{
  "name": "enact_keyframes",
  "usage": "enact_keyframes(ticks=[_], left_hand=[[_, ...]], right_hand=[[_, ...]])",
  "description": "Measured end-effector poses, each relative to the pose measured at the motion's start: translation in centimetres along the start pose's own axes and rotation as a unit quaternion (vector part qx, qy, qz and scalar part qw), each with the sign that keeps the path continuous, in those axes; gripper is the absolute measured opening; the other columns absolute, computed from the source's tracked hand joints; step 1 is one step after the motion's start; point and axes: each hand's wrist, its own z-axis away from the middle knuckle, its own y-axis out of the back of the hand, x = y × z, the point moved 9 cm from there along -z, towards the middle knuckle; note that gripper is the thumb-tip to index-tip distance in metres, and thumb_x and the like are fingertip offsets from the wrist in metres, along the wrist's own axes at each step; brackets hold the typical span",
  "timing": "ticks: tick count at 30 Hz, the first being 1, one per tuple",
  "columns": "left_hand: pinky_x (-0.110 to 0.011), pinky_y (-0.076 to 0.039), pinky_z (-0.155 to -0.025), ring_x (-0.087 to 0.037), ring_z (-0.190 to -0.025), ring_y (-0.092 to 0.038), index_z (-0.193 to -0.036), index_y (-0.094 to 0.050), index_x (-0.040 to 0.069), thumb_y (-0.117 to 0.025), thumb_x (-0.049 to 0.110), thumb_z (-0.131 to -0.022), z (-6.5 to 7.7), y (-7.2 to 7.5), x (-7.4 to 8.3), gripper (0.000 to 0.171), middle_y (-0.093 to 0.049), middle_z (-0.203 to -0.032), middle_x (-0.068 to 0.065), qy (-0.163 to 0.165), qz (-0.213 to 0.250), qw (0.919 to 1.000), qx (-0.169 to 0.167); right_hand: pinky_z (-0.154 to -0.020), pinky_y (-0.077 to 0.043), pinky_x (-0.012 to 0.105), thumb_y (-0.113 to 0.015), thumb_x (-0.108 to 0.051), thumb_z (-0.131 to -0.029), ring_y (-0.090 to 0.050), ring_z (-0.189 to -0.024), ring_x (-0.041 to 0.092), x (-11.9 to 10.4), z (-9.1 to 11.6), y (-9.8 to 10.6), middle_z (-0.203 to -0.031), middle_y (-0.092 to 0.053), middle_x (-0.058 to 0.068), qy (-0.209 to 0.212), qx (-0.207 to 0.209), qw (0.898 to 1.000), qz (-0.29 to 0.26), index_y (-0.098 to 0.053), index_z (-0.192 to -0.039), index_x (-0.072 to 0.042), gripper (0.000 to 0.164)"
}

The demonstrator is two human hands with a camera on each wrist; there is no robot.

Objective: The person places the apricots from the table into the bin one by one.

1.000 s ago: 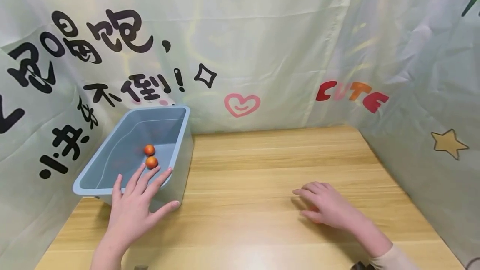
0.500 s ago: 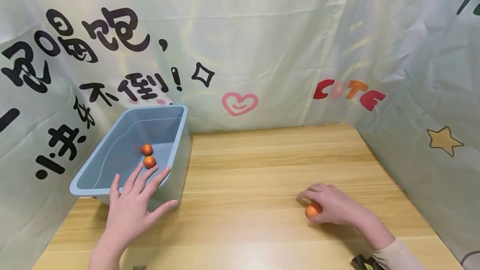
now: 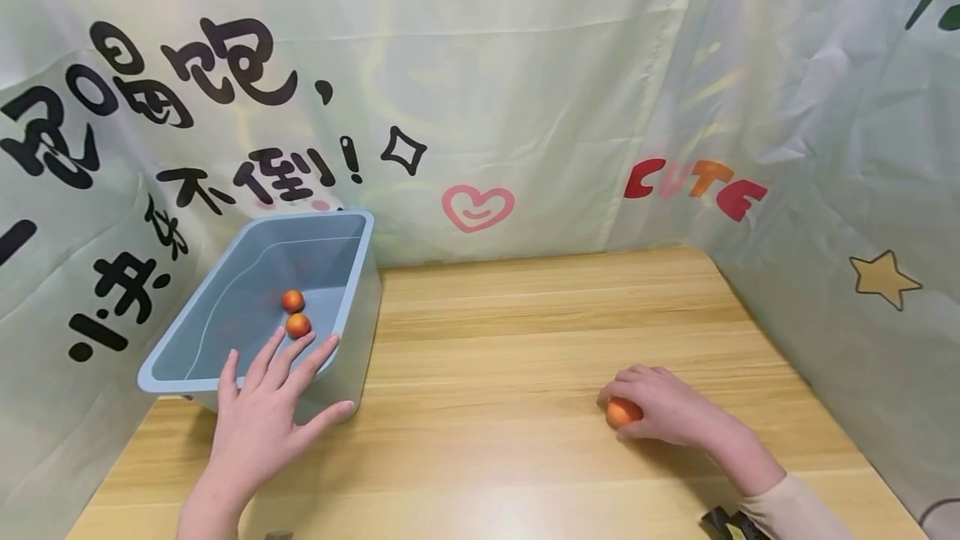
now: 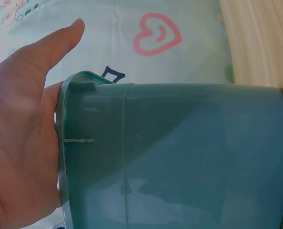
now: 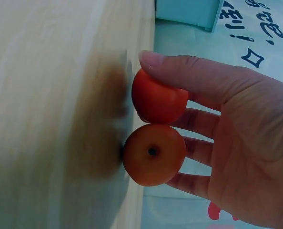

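Observation:
My left hand (image 3: pixel 258 432) rests with straight, spread fingers at the near rim of a blue plastic tub (image 3: pixel 150 369). In the left wrist view, its thumb points away from the tub's wall (image 4: pixel 179 152). Two round orange-red fruits, a far one (image 3: pixel 293 301) and a near one (image 3: pixel 298 324), lie inside the tub. Low over the wooden table, my right hand (image 3: pixel 667 407) has thumb and fingers curled round a red fruit (image 5: pixel 158 98). A second, more orange fruit (image 5: pixel 153 155) with a dark dimple touches it and lies against the lower fingers.
The wooden table (image 3: pixel 480 340) extends between tub and right hand. Printed cloth (image 3: pixel 525 107) hangs behind and along the sides. A black object (image 3: pixel 726 523) shows by the right sleeve, and a small dark piece (image 3: pixel 279 535) at the bottom edge.
My right hand has shifted slightly, and its fingers have closed round fruit that was mostly hidden one second ago. The left hand and the tub keep their places.

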Motion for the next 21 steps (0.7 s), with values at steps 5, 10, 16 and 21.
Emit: enact_keyframes(ticks=[5,10,16,21], left_hand=[[-0.072,-0.013,-0.108,-0.028,-0.144,-0.031,-0.144,-0.045,0.04,-0.077,0.059,-0.068,0.0,0.1,-0.1,0.085,-0.05,-0.144,-0.004,-0.002,-0.003,1.0,0.005],[-0.071,-0.009,-0.111,-0.028,-0.145,-0.03,-0.145,-0.043,0.04,-0.077,0.059,-0.068,0.0,-0.1,-0.2,0.085,-0.05,-0.144,-0.004,0.0,-0.001,1.0,-0.002],[-0.07,-0.006,-0.112,-0.027,-0.146,-0.028,-0.145,-0.043,0.04,-0.077,0.059,-0.069,0.0,-0.3,-0.2,0.085,-0.049,-0.144,-0.004,0.0,0.0,1.0,-0.005],[-0.069,-0.004,-0.113,-0.024,-0.148,-0.026,-0.145,-0.043,0.04,-0.076,0.059,-0.07,0.1,-0.3,-0.2,0.085,-0.049,-0.144,-0.004,0.001,0.001,1.0,-0.007]], right_hand=[[-0.077,-0.048,0.039,-0.083,-0.034,-0.069,-0.059,-0.09,0.01,-0.3,-0.2,0.6,-0.095,-0.065,-0.014,0.022,0.042,0.999,0.022,-0.071,-0.102,-0.025,0.036],[-0.076,-0.049,0.039,-0.083,-0.035,-0.071,-0.061,-0.091,0.012,-0.9,-0.4,1.2,-0.096,-0.066,-0.012,0.044,0.071,0.996,0.037,-0.072,-0.104,-0.022,0.037],[-0.079,-0.049,0.04,-0.08,-0.036,-0.075,-0.061,-0.094,0.013,-1.2,-0.8,1.2,-0.098,-0.066,-0.01,0.038,0.066,0.996,0.038,-0.071,-0.107,-0.022,0.036],[-0.079,-0.049,0.041,-0.08,-0.034,-0.076,-0.061,-0.095,0.015,-1.6,-1.4,1.4,-0.099,-0.066,-0.008,0.044,0.069,0.996,0.042,-0.071,-0.108,-0.021,0.036]])
